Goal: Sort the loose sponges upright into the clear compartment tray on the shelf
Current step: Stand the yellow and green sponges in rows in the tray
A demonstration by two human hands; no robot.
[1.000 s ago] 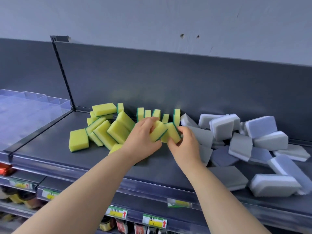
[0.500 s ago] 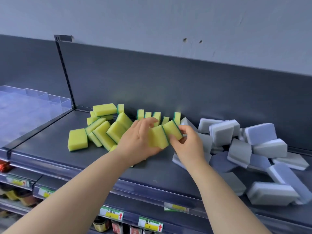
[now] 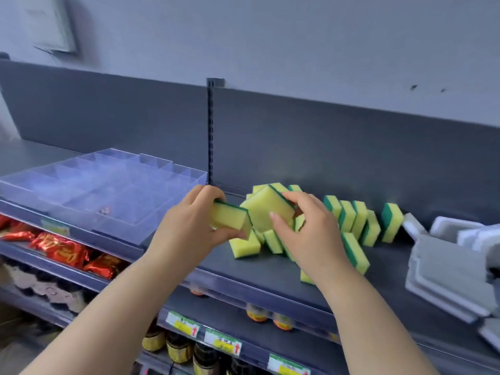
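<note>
left grip (image 3: 194,226) pinches yellow sponge (image 3: 230,219) | right grip (image 3: 311,234) holds second sponge (image 3: 266,209) | tray (image 3: 151,158): small unclear item (image 3: 104,211)

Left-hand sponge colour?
Sponge: yellow with a dark green scrub layer, clearest in the head view.

Both hands have come up out of the yellow pile (image 3: 354,220) and shifted left toward the clear tray (image 3: 173,173). The left hand (image 3: 189,228) now holds one sponge (image 3: 230,218) clear of the shelf, and the right hand (image 3: 311,231) holds a second sponge (image 3: 266,212) just beside it. The view has swung left, bringing most of the tray into sight and pushing the grey sponges (image 3: 446,258) to the right edge.
</note>
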